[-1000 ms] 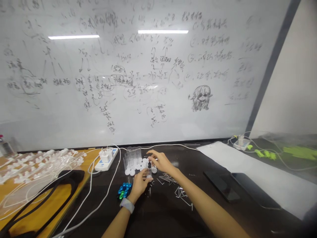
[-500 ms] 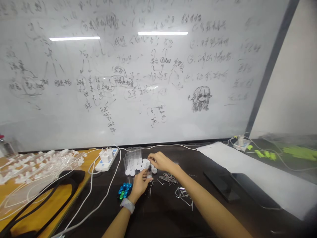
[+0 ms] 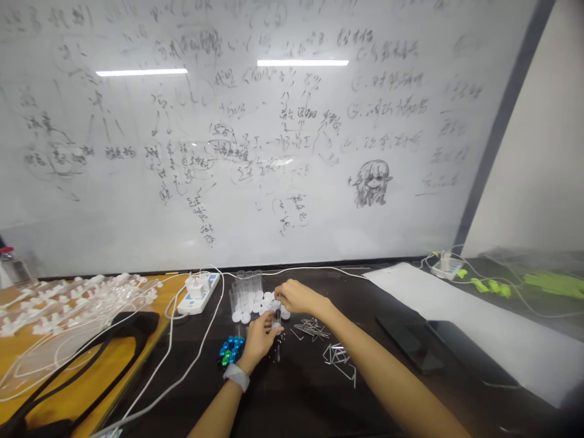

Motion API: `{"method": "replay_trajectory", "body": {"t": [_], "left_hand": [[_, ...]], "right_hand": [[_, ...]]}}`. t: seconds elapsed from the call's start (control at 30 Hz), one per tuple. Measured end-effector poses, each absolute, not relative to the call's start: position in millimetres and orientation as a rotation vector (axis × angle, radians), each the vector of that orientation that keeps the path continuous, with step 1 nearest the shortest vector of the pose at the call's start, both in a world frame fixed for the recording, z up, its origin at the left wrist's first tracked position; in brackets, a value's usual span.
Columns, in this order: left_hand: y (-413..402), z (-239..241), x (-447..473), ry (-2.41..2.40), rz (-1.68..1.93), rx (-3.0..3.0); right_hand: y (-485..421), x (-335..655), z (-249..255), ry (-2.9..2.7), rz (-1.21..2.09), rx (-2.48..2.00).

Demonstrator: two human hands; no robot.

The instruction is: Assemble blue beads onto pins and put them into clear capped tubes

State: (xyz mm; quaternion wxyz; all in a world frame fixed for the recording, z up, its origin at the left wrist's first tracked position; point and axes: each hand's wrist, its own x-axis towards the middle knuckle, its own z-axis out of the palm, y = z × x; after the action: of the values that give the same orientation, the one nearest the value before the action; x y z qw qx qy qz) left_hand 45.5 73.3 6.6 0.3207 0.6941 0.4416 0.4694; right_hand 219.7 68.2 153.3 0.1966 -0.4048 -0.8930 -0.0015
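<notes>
A short clear tube (image 3: 277,322) stands upright on the dark table, with my left hand (image 3: 258,342) closed around its side. Something small and dark shows in its upper part. My right hand (image 3: 294,296) is over the tube's top with its fingers pinched together; what they hold is hidden. Just behind are several white round caps (image 3: 265,304) and a group of upright clear tubes (image 3: 246,286). Blue and green shiny balls (image 3: 232,348) lie left of my left wrist. Tiny bits (image 3: 281,338) are scattered by the tube's base.
Thin metal pins (image 3: 312,328) and bent L-shaped metal pieces (image 3: 336,354) lie to the right. Farther right are two dark phone-like slabs (image 3: 408,344) and a large white sheet (image 3: 479,328). A power strip (image 3: 199,295) with white cables stands at left, near white plastic parts (image 3: 82,298).
Both hands stay nearly in place at the tube. The dark piece at its top looks slightly lower. The whole view has shifted a little.
</notes>
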Motion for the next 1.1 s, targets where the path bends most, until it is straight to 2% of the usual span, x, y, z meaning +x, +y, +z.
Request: {"method": "replay_trajectory", "body": {"t": [0.33,0.57,0.9,1.1], "left_hand": [[74,3,46,1.127,1.245,1.831],[72,6,45,1.128,1.238,1.847],[70,10,46,1.119,1.234,1.831],[70,9,46,1.182,1.265,1.863]], "right_hand": [[60,219,156,-2.512,0.009,-1.226],[52,221,156,-2.515,0.174,-1.206],[66,212,130,-2.447,0.321,-1.186],[62,230,111,-2.043,0.253,-1.089]]}}
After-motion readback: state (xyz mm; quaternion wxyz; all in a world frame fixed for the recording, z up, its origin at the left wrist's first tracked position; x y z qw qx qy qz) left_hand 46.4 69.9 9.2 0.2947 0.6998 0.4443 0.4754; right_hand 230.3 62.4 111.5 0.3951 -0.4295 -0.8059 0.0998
